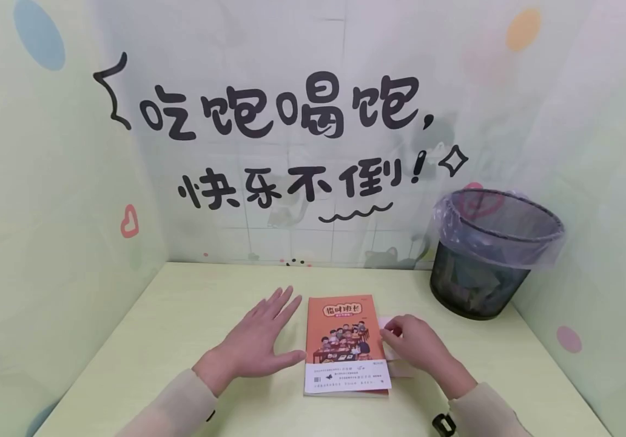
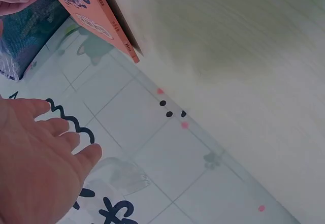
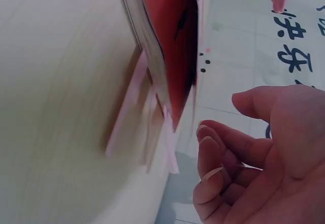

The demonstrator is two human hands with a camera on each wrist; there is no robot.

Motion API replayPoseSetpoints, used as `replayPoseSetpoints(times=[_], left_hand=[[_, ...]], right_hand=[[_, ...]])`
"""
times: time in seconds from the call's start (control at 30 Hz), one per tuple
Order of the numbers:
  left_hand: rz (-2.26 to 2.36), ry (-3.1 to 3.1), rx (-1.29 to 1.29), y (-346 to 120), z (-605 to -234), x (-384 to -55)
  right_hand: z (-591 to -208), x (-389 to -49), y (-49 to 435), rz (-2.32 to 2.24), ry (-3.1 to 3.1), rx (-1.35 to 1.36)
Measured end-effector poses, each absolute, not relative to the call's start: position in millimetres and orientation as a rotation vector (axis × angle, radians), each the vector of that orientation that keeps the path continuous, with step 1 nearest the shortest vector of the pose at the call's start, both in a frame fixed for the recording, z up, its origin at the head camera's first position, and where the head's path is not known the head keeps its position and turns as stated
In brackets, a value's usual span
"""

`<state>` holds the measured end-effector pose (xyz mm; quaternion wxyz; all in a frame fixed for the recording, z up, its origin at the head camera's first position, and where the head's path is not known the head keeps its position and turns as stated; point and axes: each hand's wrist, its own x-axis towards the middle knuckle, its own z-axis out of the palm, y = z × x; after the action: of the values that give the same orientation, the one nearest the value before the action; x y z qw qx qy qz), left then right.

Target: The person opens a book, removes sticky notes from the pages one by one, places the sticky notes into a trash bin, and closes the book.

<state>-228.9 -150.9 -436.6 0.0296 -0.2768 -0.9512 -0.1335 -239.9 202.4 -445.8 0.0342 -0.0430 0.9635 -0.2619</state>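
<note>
A book (image 1: 343,334) with an orange illustrated cover and a white paper band (image 1: 346,377) lies on the table. Several pale pink paper slips (image 3: 127,102) stick out from its right side. In the right wrist view the front cover stands slightly raised from the pages (image 3: 147,36). My left hand (image 1: 258,340) is spread flat left of the book, its thumb tip close to the spine edge; contact cannot be told. At the right edge is my right hand (image 1: 419,343), fingers loosely bent near the cover's edge. The right wrist view shows a gap between thumb and fingers, with nothing held.
A black mesh wastebasket (image 1: 477,279) lined with a translucent bag stands at the table's back right corner, some dark contents showing through. Printed curtain walls (image 1: 291,243) enclose the back and both sides of the pale table (image 1: 144,340).
</note>
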Motion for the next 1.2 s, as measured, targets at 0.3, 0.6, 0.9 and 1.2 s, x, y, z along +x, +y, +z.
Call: replayPoseSetpoints(times=[0.3,0.6,0.9,1.2], left_hand=[[-0.44,-2.961,-0.815,-154.9,-439.1,-225.9],[-0.435,-2.942,-0.796,-158.1,-439.3,-225.8],[-0.432,-2.936,-0.789,-158.1,-437.6,-226.8],[-0.446,-2.938,-0.776,-158.9,-436.3,-227.8]], right_hand=[[-464.8,-244.8,188.7,-0.812,2.844,0.059],[-463.2,-240.6,186.8,-0.863,2.835,0.053],[-451.2,-236.3,187.8,-1.029,2.843,0.08],[-448.1,-235.7,186.0,-1.385,2.726,0.018]])
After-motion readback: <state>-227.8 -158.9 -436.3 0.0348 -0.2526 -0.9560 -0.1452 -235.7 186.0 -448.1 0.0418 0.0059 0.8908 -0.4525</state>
